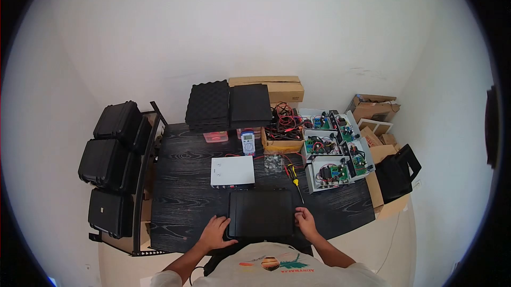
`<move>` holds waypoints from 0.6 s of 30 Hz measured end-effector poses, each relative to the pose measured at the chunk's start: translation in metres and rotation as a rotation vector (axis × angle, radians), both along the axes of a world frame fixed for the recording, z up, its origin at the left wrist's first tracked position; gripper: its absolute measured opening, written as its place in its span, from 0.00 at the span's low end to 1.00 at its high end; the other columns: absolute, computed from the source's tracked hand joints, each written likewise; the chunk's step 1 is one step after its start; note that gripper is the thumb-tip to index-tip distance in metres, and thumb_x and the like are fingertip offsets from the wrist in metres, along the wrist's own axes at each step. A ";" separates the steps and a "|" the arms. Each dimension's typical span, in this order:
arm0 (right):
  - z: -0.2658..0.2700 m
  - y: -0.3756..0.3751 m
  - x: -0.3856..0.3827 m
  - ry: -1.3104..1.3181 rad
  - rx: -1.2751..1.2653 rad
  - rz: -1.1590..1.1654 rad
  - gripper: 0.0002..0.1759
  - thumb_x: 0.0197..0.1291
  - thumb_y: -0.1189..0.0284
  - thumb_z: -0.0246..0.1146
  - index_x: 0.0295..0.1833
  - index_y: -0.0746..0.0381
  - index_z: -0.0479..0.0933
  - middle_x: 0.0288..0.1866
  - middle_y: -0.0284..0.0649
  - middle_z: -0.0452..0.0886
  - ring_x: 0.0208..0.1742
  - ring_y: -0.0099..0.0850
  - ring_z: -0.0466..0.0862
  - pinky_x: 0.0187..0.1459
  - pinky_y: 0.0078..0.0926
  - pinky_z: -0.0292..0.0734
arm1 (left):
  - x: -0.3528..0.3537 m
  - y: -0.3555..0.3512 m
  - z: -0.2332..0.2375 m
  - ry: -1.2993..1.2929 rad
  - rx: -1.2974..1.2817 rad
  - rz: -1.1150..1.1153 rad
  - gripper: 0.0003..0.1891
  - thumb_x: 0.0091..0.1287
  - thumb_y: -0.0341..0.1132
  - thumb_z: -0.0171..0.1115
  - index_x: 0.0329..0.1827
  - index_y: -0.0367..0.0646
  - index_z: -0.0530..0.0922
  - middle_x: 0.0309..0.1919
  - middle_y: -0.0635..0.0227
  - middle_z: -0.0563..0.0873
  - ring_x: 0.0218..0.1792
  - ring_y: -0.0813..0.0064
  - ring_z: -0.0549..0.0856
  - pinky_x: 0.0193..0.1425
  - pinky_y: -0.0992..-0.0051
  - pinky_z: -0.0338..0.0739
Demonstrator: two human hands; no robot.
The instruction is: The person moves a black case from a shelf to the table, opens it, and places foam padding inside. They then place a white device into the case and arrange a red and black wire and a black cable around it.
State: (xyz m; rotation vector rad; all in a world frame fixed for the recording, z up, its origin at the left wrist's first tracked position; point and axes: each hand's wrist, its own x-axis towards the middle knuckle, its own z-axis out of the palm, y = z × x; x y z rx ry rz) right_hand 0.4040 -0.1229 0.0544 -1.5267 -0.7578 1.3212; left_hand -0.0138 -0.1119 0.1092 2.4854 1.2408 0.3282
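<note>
A closed black plastic case (261, 213) lies flat on the table in front of me. My left hand (214, 233) is at its left edge, fingers stretched out and thumb spread toward the near corner. On the opposite side, my right hand (305, 223) has its fingers curled against the case's right edge. Just beyond the case sits a white metal box (232, 171) with connectors along its front. A yellow-and-black screwdriver (294, 176) lies to the right, its shaft pointing toward my right hand. Behind the white box stands a digital multimeter (248, 143).
Grey open housings with circuit boards (331, 172) cover the table's right side. A cardboard box of cables (282, 140) and black foam sheets (208, 104) stand at the back. Black cases (110, 212) fill a rack at left. A carton (376, 191) stands off the right edge.
</note>
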 end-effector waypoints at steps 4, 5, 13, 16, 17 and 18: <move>0.018 -0.014 0.027 -0.066 -0.409 0.445 0.31 0.78 0.46 0.64 0.70 0.60 0.75 0.48 0.41 0.87 0.46 0.27 0.87 0.48 0.29 0.82 | 0.005 0.005 0.009 0.010 0.031 -0.035 0.51 0.64 0.72 0.70 0.76 0.35 0.74 0.77 0.45 0.73 0.79 0.48 0.72 0.86 0.40 0.59; 0.018 -0.017 0.029 0.039 -0.545 0.492 0.37 0.76 0.40 0.63 0.72 0.59 0.73 0.49 0.44 0.88 0.48 0.31 0.89 0.51 0.32 0.83 | 0.006 0.007 0.007 0.000 0.030 -0.056 0.50 0.66 0.73 0.67 0.77 0.37 0.74 0.78 0.47 0.72 0.81 0.49 0.70 0.86 0.39 0.58; 0.003 -0.012 0.019 0.260 -0.567 0.378 0.57 0.67 0.28 0.64 0.85 0.57 0.59 0.69 0.55 0.81 0.59 0.46 0.90 0.63 0.45 0.84 | 0.012 0.017 -0.002 0.086 0.071 -0.071 0.51 0.70 0.74 0.62 0.81 0.39 0.72 0.86 0.52 0.65 0.86 0.50 0.64 0.88 0.42 0.53; 0.017 -0.007 0.012 0.316 -0.563 0.276 0.50 0.70 0.32 0.65 0.83 0.55 0.62 0.72 0.52 0.80 0.66 0.50 0.86 0.66 0.49 0.80 | 0.016 0.019 -0.005 0.063 0.073 -0.036 0.50 0.72 0.73 0.61 0.82 0.38 0.70 0.87 0.52 0.64 0.87 0.50 0.62 0.88 0.43 0.53; 0.022 -0.007 0.010 0.370 -0.556 0.262 0.49 0.70 0.33 0.66 0.83 0.55 0.63 0.73 0.51 0.79 0.68 0.51 0.85 0.67 0.49 0.79 | 0.016 0.019 -0.005 0.059 0.073 -0.026 0.50 0.72 0.72 0.60 0.83 0.38 0.69 0.87 0.52 0.64 0.87 0.50 0.62 0.88 0.43 0.54; 0.024 -0.007 0.009 0.423 -0.549 0.247 0.49 0.70 0.34 0.67 0.82 0.54 0.64 0.74 0.50 0.77 0.71 0.52 0.83 0.68 0.49 0.78 | 0.016 0.019 -0.007 0.043 0.068 -0.032 0.48 0.73 0.71 0.61 0.83 0.40 0.69 0.87 0.52 0.63 0.87 0.50 0.62 0.88 0.43 0.54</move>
